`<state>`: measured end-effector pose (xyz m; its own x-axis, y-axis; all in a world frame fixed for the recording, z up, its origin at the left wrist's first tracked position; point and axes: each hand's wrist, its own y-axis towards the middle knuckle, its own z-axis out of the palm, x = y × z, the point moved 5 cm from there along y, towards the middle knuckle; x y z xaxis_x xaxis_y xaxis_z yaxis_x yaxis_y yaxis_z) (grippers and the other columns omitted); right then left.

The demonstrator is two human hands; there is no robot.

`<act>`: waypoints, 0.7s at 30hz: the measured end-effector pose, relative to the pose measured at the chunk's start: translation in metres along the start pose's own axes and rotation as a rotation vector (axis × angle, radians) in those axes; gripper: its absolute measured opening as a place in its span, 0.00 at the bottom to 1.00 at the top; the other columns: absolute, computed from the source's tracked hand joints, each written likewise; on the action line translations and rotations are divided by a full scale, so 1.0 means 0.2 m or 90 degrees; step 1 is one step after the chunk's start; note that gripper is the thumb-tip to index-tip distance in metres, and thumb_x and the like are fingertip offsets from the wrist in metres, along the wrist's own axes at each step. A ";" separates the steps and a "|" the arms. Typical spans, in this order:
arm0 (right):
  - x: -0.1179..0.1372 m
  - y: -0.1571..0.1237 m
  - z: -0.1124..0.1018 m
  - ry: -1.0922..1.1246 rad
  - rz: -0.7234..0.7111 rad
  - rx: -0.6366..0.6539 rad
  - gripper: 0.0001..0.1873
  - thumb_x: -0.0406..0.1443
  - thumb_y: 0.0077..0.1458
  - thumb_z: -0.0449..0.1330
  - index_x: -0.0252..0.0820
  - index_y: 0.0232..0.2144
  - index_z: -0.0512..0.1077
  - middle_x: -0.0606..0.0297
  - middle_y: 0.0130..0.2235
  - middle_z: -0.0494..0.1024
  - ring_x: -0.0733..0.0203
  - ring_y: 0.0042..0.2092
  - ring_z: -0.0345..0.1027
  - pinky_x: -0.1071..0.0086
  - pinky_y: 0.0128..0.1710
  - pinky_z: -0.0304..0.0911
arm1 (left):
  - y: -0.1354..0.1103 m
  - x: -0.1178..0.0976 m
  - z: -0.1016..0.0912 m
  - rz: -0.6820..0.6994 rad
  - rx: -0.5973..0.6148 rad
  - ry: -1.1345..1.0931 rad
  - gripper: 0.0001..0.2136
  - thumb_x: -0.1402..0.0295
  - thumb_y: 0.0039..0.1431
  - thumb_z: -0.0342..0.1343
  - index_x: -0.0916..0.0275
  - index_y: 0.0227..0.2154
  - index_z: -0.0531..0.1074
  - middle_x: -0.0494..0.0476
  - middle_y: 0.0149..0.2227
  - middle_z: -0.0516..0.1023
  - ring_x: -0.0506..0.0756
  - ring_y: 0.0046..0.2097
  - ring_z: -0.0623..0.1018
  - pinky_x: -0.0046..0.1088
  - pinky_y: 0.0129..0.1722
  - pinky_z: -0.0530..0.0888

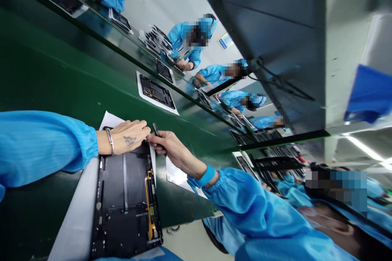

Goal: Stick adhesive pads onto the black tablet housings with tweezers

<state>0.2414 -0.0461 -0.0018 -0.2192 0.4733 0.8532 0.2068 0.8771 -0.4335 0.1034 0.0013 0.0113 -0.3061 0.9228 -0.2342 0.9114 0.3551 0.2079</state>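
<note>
An opened black tablet housing [125,200] lies on a white sheet [76,212], with a yellow-orange flex strip [149,208] along one long side. My left hand [125,136], wearing a silver bangle, rests at the housing's far end, its fingers curved close to the tool. My right hand [171,151] pinches a small black tool [156,129], probably tweezers, just above that same end. The tool's tip is hidden behind my fingers. A blue wrist strap [206,175] circles my right wrist. Both my sleeves are blue.
The view is steeply tilted. A green conveyor belt [61,69] runs diagonally, carrying another black housing on a white sheet [157,91]. Across it, several co-workers in blue smocks [186,40] handle similar parts. A stack of black frames [156,38] stands near them.
</note>
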 end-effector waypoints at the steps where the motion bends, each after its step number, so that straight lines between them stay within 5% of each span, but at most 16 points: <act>1: 0.00 0.00 0.00 -0.006 -0.003 -0.003 0.22 0.46 0.36 0.73 0.40 0.22 0.67 0.75 0.21 0.59 0.73 0.22 0.45 0.72 0.21 0.36 | 0.00 0.00 0.00 0.005 0.003 -0.004 0.03 0.72 0.67 0.50 0.63 0.39 0.68 0.57 0.41 0.72 0.56 0.40 0.74 0.32 0.36 0.68; 5: 0.01 0.00 0.00 -0.070 -0.042 -0.032 0.19 0.46 0.40 0.69 0.41 0.22 0.67 0.75 0.20 0.58 0.71 0.22 0.46 0.71 0.22 0.39 | -0.04 0.03 -0.02 0.036 0.010 -0.039 0.10 0.61 0.67 0.55 0.64 0.39 0.68 0.58 0.41 0.72 0.58 0.40 0.73 0.33 0.36 0.68; 9: 0.02 0.00 0.01 -0.145 -0.115 -0.065 0.18 0.48 0.45 0.66 0.42 0.22 0.66 0.74 0.22 0.58 0.68 0.25 0.48 0.69 0.24 0.43 | -0.11 0.11 -0.05 0.087 0.019 -0.021 0.05 0.70 0.68 0.51 0.64 0.41 0.71 0.58 0.43 0.73 0.57 0.42 0.73 0.32 0.40 0.68; 16: 0.02 -0.02 0.02 -0.176 -0.153 -0.058 0.19 0.50 0.49 0.63 0.43 0.23 0.66 0.73 0.23 0.58 0.66 0.26 0.48 0.68 0.26 0.45 | -0.17 0.12 -0.05 0.155 0.130 0.087 0.15 0.75 0.68 0.47 0.59 0.54 0.70 0.60 0.50 0.73 0.59 0.48 0.72 0.32 0.42 0.67; 21: 0.06 -0.04 0.02 -0.141 -0.132 -0.057 0.21 0.51 0.47 0.66 0.43 0.23 0.65 0.74 0.22 0.56 0.67 0.25 0.46 0.69 0.24 0.44 | -0.17 0.10 -0.04 0.159 0.090 0.109 0.16 0.76 0.70 0.47 0.60 0.56 0.69 0.60 0.49 0.74 0.59 0.48 0.71 0.33 0.41 0.66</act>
<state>0.2324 -0.0476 0.0102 -0.4653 0.2996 0.8329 0.2171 0.9509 -0.2207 0.0643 0.0097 0.0079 -0.0996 0.9947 -0.0271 0.9895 0.1019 0.1021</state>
